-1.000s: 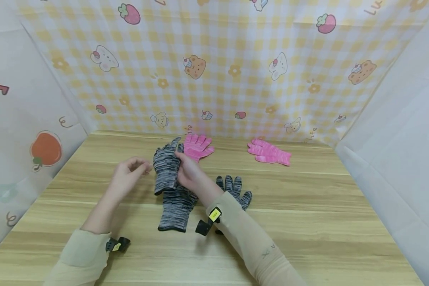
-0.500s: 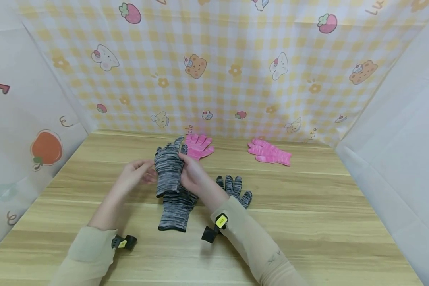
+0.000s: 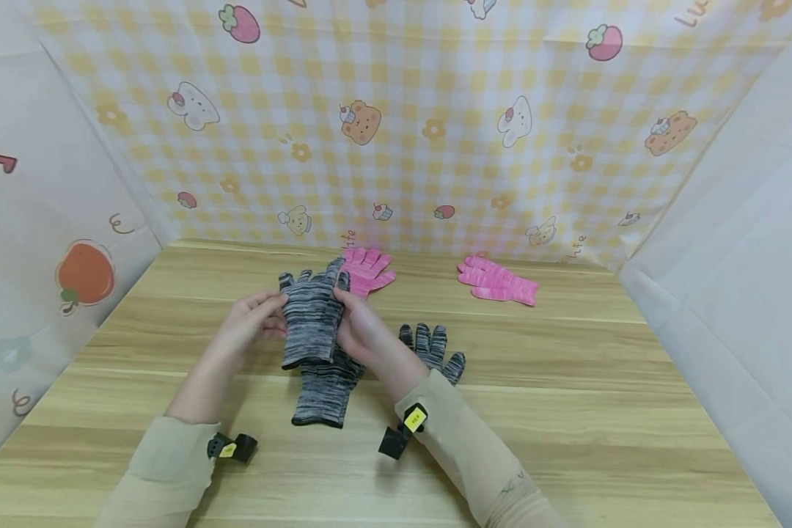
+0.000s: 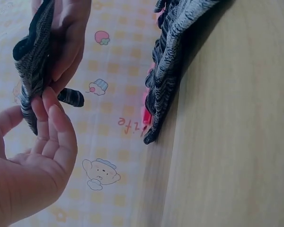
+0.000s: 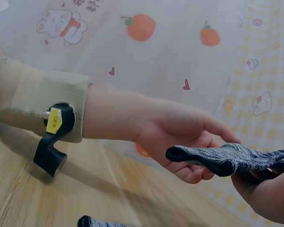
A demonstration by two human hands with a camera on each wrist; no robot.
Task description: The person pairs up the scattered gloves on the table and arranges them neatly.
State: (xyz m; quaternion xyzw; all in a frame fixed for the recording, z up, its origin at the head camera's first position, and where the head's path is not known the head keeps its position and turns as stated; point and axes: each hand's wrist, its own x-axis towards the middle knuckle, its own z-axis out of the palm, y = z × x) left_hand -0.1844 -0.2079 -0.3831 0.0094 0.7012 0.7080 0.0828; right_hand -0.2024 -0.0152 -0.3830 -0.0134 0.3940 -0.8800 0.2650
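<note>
A grey and black striped knit glove [image 3: 312,323] is held up between both hands, fingers pointing away and dark cuff edge toward me. My left hand [image 3: 254,319] pinches its left side between thumb and fingers, as the left wrist view shows on the glove [image 4: 33,71]. At its right side my right hand [image 3: 363,323] grips it, thumb on top and fingers beneath. Under the raised glove a second striped glove [image 3: 323,400] lies on the table, partly covered in the head view. Another striped glove [image 3: 435,352] lies to the right, partly hidden behind my right forearm.
Two pink gloves lie at the back of the wooden table [image 3: 567,411]: one pink glove [image 3: 367,270] behind the held glove, the other pink glove [image 3: 497,281] farther right. A yellow checked cloth [image 3: 402,176] hangs behind, with white sheets at both sides.
My left hand has come in from the left and taken hold of the glove's left side. The glove has turned flatter and its fingers have spread. My right hand has shifted slightly right and toward me.
</note>
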